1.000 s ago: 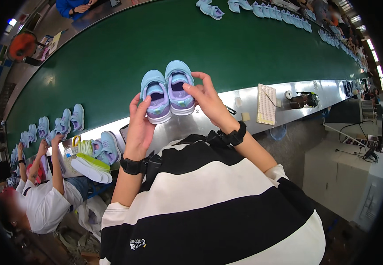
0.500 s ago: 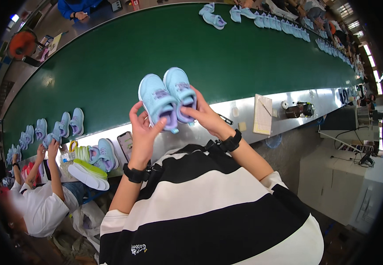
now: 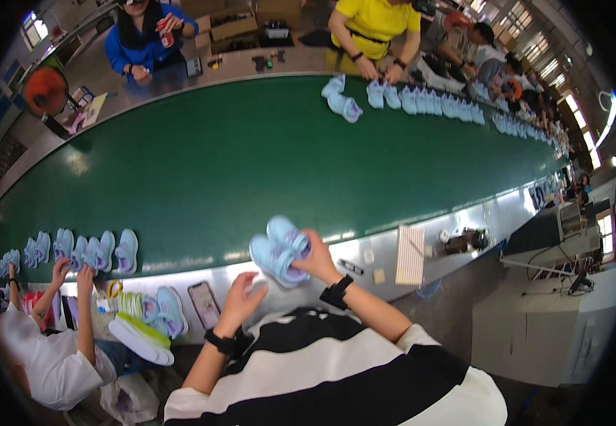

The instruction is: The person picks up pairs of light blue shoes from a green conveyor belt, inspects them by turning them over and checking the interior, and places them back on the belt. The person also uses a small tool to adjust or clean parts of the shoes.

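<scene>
Two light blue child's sneakers with lilac linings sit side by side in front of me, at the near edge of the green belt: a left sneaker [image 3: 268, 257] and a right sneaker [image 3: 284, 231]. My right hand [image 3: 316, 258] grips the pair from the right, its thumb at the right sneaker's opening. Just below and left of the shoes, my left hand [image 3: 245, 297] is empty, with thumb and fingers apart. Whether the soles rest on the surface I cannot tell.
A phone [image 3: 204, 304], loose sneakers [image 3: 172, 312] and white insoles [image 3: 140, 342] lie left on the metal ledge. Right are a lined notepad [image 3: 410, 255] and a dark jar [image 3: 457, 244]. Co-workers handle sneakers at left and across the green belt [image 3: 201, 163].
My left hand has let go of the left sneaker and drawn back. My right hand still holds the pair. The view has tilted up, showing more of the people across the belt.
</scene>
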A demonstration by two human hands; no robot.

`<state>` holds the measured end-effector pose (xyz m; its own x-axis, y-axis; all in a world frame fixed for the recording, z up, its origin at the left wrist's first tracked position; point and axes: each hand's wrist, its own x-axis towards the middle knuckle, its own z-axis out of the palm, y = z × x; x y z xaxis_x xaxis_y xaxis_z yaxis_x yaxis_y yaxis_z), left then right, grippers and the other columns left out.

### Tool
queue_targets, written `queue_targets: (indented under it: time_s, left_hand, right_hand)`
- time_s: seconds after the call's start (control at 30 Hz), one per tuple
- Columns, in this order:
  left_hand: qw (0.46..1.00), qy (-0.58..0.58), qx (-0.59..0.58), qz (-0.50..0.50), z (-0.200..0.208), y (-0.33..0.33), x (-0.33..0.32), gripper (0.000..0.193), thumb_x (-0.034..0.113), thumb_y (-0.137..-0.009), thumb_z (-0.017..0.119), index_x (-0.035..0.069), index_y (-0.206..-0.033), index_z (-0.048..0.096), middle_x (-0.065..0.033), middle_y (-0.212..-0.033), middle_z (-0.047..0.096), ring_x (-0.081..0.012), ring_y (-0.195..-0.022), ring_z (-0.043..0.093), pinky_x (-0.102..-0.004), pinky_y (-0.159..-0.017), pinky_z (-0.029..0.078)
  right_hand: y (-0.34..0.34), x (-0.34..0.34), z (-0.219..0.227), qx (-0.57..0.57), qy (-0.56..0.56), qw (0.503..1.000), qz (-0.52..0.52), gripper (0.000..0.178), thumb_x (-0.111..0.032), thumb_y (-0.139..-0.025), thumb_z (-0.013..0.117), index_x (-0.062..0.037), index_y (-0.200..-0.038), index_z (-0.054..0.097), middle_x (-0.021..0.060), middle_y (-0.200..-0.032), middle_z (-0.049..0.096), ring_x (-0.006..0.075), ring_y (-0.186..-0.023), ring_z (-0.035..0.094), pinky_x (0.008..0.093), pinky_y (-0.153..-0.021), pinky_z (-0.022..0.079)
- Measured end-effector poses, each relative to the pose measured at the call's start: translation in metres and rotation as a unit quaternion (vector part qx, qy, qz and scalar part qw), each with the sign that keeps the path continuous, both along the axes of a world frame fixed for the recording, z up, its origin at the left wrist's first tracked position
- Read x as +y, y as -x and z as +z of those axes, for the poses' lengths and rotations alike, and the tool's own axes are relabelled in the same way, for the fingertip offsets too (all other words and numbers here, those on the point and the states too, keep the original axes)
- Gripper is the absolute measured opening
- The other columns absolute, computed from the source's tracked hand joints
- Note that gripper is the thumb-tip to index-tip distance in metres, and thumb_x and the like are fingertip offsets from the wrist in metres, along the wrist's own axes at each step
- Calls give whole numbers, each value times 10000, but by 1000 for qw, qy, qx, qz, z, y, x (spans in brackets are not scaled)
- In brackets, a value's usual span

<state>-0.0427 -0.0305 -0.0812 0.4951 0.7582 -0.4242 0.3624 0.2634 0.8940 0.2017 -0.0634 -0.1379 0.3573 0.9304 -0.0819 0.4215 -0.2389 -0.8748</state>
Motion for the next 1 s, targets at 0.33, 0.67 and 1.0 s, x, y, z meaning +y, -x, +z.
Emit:
queue_targets:
  time_s: [0.33,0.67,1.0]
  left_hand:
    - [997,32,58,44,-49,42,1,339,123,-856,685,-16,-1132,547,-101,-1002,641,-156,-919,621,-271,-810,507]
    - [994,6,47,98,-71,52,45,274,116,-863,668,10,-1096,571,-73,-960,658,-126,-842,630,-252,-763,505]
    - [949,-225,179,129,-127,129,107,398,254,-798,698,16,-1102,601,-206,-977,659,-376,-944,623,-423,-835,498]
  right_hand:
    - [-122,171,35,-394,-17,864,312,851,-185,-506,776,-172,-1298,467,88,-1076,592,280,-997,566,432,-863,397]
    - [-256,286,162,-447,-302,835,-109,598,-87,-700,703,-77,-1266,510,117,-1120,589,312,-1073,548,428,-898,426]
    - [-72,15,-48,36,146,985,81,289,-122,-805,723,-16,-1066,659,79,-938,702,139,-816,662,276,-744,522]
